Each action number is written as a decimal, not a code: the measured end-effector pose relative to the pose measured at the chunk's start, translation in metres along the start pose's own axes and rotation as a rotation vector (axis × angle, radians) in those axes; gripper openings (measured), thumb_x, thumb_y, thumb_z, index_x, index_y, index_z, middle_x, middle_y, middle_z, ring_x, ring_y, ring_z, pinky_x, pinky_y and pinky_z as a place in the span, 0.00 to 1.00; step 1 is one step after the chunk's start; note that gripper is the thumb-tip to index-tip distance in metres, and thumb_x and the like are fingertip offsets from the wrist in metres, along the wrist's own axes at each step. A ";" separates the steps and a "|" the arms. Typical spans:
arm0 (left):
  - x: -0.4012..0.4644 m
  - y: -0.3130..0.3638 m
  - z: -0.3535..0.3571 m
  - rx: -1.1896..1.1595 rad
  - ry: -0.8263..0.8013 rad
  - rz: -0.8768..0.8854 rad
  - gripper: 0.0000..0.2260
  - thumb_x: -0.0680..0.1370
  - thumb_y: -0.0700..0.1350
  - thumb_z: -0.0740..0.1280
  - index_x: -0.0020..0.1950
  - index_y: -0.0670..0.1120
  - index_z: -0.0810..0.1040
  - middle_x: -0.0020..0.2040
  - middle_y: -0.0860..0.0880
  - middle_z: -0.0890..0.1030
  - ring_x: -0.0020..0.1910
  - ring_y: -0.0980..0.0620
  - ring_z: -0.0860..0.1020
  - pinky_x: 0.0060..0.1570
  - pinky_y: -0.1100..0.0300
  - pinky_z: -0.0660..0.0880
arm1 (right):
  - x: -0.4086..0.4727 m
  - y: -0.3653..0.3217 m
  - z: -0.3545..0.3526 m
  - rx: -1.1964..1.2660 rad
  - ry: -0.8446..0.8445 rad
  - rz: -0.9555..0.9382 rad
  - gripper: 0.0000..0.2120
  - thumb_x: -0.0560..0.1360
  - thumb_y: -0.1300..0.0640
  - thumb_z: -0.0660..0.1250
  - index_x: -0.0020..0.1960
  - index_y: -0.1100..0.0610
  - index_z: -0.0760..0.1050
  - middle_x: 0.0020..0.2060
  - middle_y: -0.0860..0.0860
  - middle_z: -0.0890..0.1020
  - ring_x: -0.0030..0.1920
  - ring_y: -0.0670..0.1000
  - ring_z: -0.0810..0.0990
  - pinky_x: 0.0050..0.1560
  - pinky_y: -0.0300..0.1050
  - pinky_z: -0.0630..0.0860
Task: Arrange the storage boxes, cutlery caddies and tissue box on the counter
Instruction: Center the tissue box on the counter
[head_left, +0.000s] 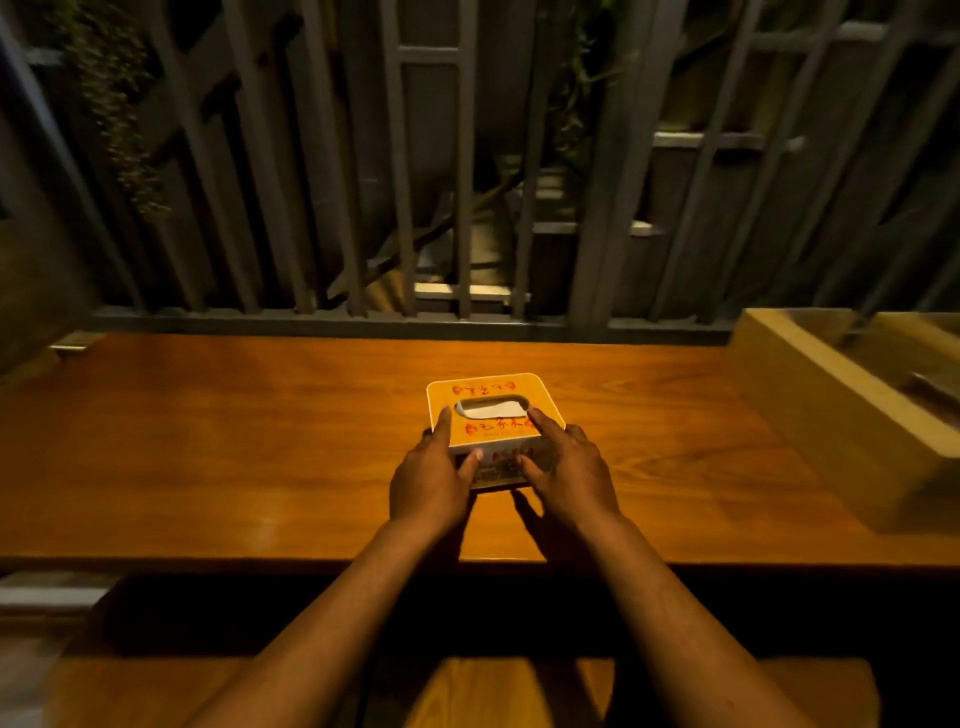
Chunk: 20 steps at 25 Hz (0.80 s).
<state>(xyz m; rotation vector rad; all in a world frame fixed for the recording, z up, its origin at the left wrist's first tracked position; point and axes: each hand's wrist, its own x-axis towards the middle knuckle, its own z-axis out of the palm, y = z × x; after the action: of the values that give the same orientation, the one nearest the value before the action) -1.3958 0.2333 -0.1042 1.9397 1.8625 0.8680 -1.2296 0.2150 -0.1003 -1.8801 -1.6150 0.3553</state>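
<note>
— Tissue box (493, 415) location?
— Between the left hand (431, 475) and right hand (569, 470), flat on the wooden counter (260, 441).
— Grip?
— Clasped from both sides: thumbs on the near face, forefingers over the lid beside the slot.
— Handling?
— Probably light, stiff-walled, lid likely loose; best taken low on the sides.
— Anything else?
— Wooden storage box (831, 405) well right of the right hand.

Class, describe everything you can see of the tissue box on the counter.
The tissue box is squarish with rounded corners, an orange top edged in white, red characters printed on it and an oval slot showing white tissue. Its paler front side carries print too blurred to read. It sits flat near the middle of the wooden counter. The left hand and right hand grip its near corners, fingers over top and front.
</note>
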 end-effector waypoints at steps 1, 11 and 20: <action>-0.005 0.017 0.012 -0.005 -0.010 0.015 0.33 0.79 0.55 0.63 0.79 0.55 0.50 0.70 0.47 0.74 0.65 0.45 0.75 0.57 0.49 0.77 | -0.004 0.016 -0.014 -0.005 0.015 0.014 0.32 0.76 0.50 0.69 0.75 0.39 0.59 0.64 0.53 0.73 0.64 0.54 0.74 0.57 0.48 0.77; -0.068 0.195 0.127 0.010 -0.057 0.087 0.32 0.80 0.56 0.62 0.79 0.56 0.51 0.69 0.48 0.75 0.64 0.47 0.75 0.54 0.55 0.74 | -0.021 0.190 -0.158 -0.061 0.032 0.044 0.33 0.76 0.46 0.67 0.76 0.36 0.56 0.65 0.54 0.72 0.65 0.55 0.74 0.57 0.48 0.77; -0.077 0.265 0.177 0.100 -0.097 0.046 0.31 0.79 0.57 0.62 0.79 0.57 0.51 0.75 0.47 0.65 0.70 0.45 0.69 0.59 0.51 0.74 | -0.013 0.257 -0.212 -0.083 -0.016 0.043 0.32 0.76 0.44 0.66 0.75 0.35 0.54 0.74 0.53 0.63 0.74 0.56 0.63 0.66 0.56 0.71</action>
<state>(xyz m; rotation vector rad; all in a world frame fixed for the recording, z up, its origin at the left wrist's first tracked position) -1.0759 0.1627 -0.0941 2.0530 1.8442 0.6934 -0.9081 0.1291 -0.0976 -1.9813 -1.6241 0.3264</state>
